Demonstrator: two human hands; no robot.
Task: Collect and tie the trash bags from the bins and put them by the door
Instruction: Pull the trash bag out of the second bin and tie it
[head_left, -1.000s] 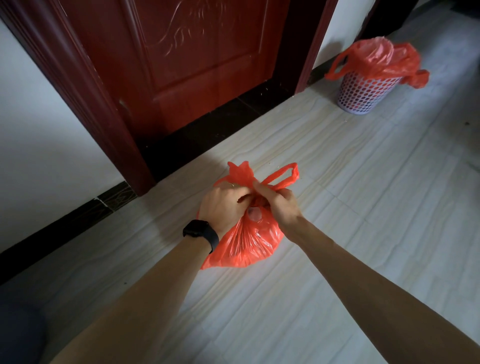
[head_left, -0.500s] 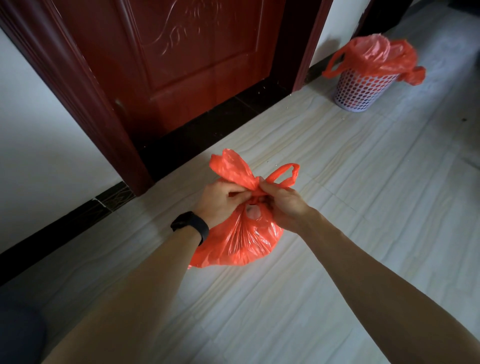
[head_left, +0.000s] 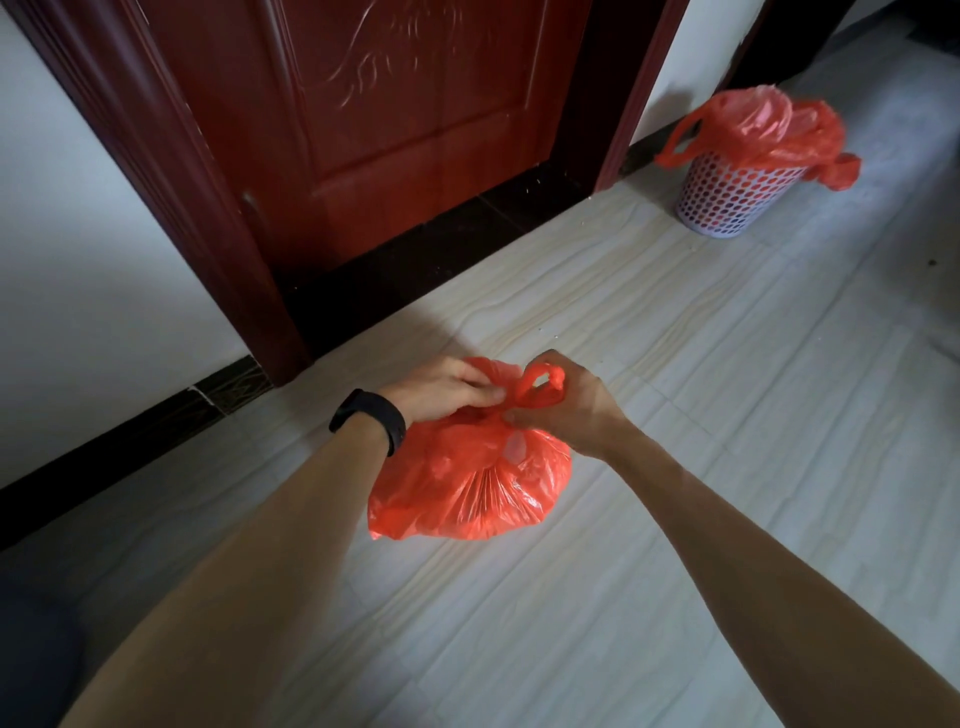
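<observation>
A filled red trash bag (head_left: 470, 488) rests on the pale tiled floor just in front of the dark red door (head_left: 410, 119). My left hand (head_left: 441, 389), with a black band on the wrist, pinches one bag handle at the neck. My right hand (head_left: 566, 405) grips the other handle, whose loop curls over my fingers. The two handles cross between my hands above the bag's gathered neck. At the far right stands a white perforated bin (head_left: 737, 195) lined with another red bag (head_left: 763, 130), whose handles hang over the rim.
The door frame's left post (head_left: 208, 218) meets the floor close to my left hand. A black skirting strip (head_left: 130, 431) runs along the white wall on the left. Bare floor tiles (head_left: 727, 415) stretch to the right and toward me.
My hands have drawn the handles tighter and lower; the left handle flap that stood up is now pulled down under my left hand. The bag sits a little farther from the door.
</observation>
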